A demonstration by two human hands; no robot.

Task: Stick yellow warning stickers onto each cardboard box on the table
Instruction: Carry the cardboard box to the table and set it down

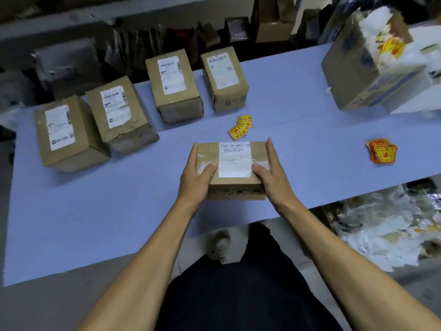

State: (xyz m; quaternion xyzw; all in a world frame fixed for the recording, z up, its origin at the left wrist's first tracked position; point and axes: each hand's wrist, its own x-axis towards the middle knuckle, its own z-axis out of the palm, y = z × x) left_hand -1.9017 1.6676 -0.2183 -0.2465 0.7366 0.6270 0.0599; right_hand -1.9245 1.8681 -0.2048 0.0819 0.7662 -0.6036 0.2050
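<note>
Gripping the nearest cardboard box (235, 168) between our left hand (196, 176) and right hand (274, 174) on the table (119, 211), yellow stickers (241, 127) just beyond at twelve o'clock, four boxes (174, 84) farther at ten o'clock.

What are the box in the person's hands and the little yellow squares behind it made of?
The box looks like plain brown cardboard, matte, with a white paper label under glossy clear tape that catches the light. The yellow stickers seem to be printed paper or thin film; their finish is too small to tell.

Blue table (95, 211) with boxes (174, 84), stickers (240, 127)
</note>
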